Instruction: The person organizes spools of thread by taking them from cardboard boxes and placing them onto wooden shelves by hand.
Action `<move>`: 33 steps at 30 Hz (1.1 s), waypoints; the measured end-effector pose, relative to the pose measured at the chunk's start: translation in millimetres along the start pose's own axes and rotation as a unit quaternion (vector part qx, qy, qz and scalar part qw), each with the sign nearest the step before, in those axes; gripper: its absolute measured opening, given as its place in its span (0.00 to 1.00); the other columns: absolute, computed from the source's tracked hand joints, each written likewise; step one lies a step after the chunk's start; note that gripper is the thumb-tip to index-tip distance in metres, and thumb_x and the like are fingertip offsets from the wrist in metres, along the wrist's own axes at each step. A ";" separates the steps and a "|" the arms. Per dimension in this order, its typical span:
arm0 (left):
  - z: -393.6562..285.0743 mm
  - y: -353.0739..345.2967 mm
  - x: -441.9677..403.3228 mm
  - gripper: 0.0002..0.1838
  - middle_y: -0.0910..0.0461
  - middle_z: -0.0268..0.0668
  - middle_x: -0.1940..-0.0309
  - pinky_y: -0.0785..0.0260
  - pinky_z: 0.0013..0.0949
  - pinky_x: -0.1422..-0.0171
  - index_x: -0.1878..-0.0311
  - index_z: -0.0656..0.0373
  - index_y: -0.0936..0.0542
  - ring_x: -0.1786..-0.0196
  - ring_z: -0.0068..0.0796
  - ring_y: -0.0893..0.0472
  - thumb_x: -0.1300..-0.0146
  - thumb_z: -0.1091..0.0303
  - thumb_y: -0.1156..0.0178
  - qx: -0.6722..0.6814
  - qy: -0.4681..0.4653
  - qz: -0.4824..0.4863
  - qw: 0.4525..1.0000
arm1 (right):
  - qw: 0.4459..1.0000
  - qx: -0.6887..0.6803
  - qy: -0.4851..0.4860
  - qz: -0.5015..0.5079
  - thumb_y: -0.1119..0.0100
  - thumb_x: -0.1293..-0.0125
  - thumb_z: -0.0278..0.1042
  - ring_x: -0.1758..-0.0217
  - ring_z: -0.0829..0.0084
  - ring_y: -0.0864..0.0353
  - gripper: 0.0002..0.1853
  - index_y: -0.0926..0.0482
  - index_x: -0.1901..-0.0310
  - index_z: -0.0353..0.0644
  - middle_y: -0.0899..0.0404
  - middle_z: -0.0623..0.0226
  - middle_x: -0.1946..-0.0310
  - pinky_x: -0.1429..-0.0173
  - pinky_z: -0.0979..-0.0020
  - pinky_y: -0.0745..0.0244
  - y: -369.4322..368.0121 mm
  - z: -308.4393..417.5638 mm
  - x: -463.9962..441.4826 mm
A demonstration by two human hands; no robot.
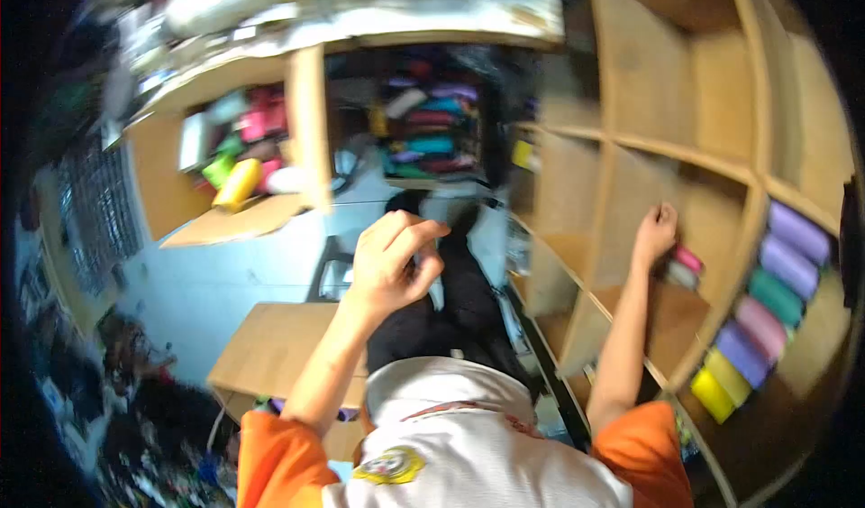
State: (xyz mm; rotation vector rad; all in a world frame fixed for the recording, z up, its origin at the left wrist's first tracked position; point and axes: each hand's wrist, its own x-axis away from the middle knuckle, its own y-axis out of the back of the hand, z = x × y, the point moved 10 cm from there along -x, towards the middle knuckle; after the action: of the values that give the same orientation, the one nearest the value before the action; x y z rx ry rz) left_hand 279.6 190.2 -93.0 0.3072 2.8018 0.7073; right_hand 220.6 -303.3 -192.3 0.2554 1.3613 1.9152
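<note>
My left hand (396, 260) is raised in front of my body, its fingers curled in; whatever they hold, if anything, is hidden. My right hand (658, 230) reaches into a compartment of the wooden shelf (680, 152) on the right, with fingers bent together and their contents too small to make out. Just below and beside it lie a pink spool (689, 258) and a whitish spool (682, 275). In the shelf section farther right, a row of purple, green, pink and yellow spools (761, 326) is lined up.
At the left, an open wooden compartment (149, 179) holds mixed spools, a yellow one (238, 185) in front. A crate of coloured spools (432, 182) stands on the floor ahead. A wooden stool or small table (279, 341) is at lower left, beside a dark chair (329, 265).
</note>
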 end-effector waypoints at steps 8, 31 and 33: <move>187.1 226.7 -25.9 0.17 0.22 0.45 0.67 0.28 0.34 0.52 0.53 0.67 0.23 0.61 0.41 0.20 0.44 0.67 0.39 -0.241 0.260 -0.165 0.920 | 0.822 -0.282 0.126 0.479 0.44 0.38 0.26 0.66 0.69 0.19 0.11 0.24 0.53 0.39 0.20 0.61 0.68 0.61 0.70 0.26 -97.2 280.5 222.4; 263.7 242.1 13.6 0.23 0.23 0.46 0.57 0.25 0.43 0.53 0.54 0.63 0.25 0.55 0.39 0.21 0.54 0.64 0.35 0.095 0.475 -0.131 0.865 | 0.785 -0.355 0.050 0.506 0.42 0.36 0.27 0.63 0.77 0.21 0.14 0.25 0.49 0.37 0.19 0.65 0.65 0.59 0.75 0.26 -101.0 330.8 171.5; 215.8 211.2 24.1 0.18 0.21 0.38 0.62 0.25 0.38 0.55 0.54 0.63 0.25 0.58 0.29 0.22 0.50 0.70 0.37 0.331 0.445 -0.217 0.803 | 0.717 -0.382 0.066 0.579 0.39 0.38 0.28 0.58 0.76 0.21 0.19 0.27 0.45 0.37 0.21 0.63 0.59 0.57 0.75 0.25 -93.8 384.0 208.0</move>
State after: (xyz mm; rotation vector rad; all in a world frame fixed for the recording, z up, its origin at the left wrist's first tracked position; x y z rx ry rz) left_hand 346.7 472.8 -178.8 -0.7647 3.6807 -0.4054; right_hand 332.9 128.4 -169.1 0.6531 0.2206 3.3912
